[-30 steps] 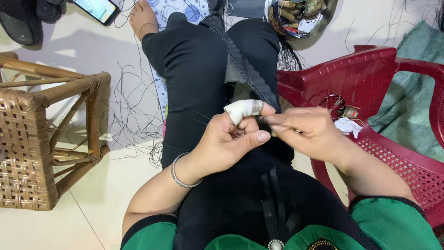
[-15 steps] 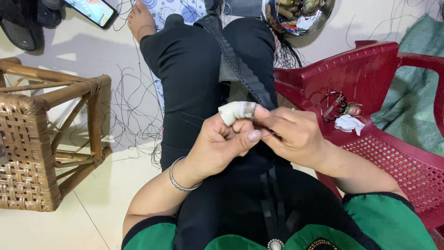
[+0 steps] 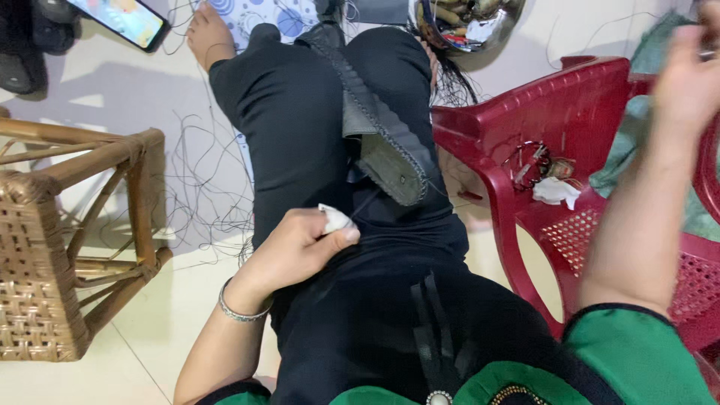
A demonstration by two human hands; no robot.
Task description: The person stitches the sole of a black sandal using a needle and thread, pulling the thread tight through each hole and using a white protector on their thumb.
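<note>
My left hand (image 3: 296, 251) rests on my lap, over black trousers. Its fingers are curled, with the thumb pressed against a finger wrapped in white tape (image 3: 334, 219). A thin dark thread (image 3: 367, 201) runs from that pinch toward a grey stitched strip (image 3: 386, 150) lying along my thigh. My right hand (image 3: 686, 82) is raised high at the upper right, far from the strip. It is blurred by motion, so its fingers cannot be made out. A silver bangle (image 3: 238, 311) circles my left wrist.
A red plastic chair (image 3: 570, 97) stands close on the right, with a white scrap (image 3: 555, 191) and small bits on its seat. A wicker stool (image 3: 45, 247) is on the left. Loose black threads (image 3: 202, 202), a phone (image 3: 124, 19) and a metal bowl (image 3: 469, 19) lie on the floor.
My right hand has left my left hand and swung up and out to the right. My left hand has dropped lower onto my lap, still pinched.
</note>
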